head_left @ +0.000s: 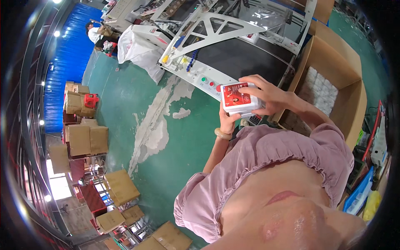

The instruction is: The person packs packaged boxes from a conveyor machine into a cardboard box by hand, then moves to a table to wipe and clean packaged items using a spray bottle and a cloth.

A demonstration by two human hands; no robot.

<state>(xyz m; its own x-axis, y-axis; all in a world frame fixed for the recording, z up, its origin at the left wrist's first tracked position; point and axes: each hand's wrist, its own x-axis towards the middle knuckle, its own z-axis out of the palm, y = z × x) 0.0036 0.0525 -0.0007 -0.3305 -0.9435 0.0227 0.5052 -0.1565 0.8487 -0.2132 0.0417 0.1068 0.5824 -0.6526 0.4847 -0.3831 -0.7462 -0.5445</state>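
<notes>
White box (234,101) w/ a red label on its top face, held up in front of the chest at approx. 2 o'clock of the view's middle. L hand (227,123) is curled around its 7 o'clock corner, thumb on the near side, fingers mostly out of sight beneath. R hand (268,96) spans the 3 o'clock end, fingers spread over the top, thumb lower on the near side; so both hands are gripping the box.

Handling: prob. light, b/c bent wrists and spread fingers show no obvious strain, though the contents are hidden. Walls look like stiff, smooth plastic, so prob. a bit slippery, esp. on the glossy label. Not very fragile by the look of it, but a hard squeeze mid-wall might flex it. Can't tell if it's one piece or two stacked; if two, they could slide apart. Best hold: opp. ends, low on the walls, w/ L palm supporting below, R fingers off the label to avoid scuffs.

Nearby: machine's red button (218,88) just beside the box at 10 o'clock, easily bumped; dark belt (273,58) at 1 o'clock; open carton (354,93) at 3 o'clock w/ white packs (318,89) inside.
</notes>
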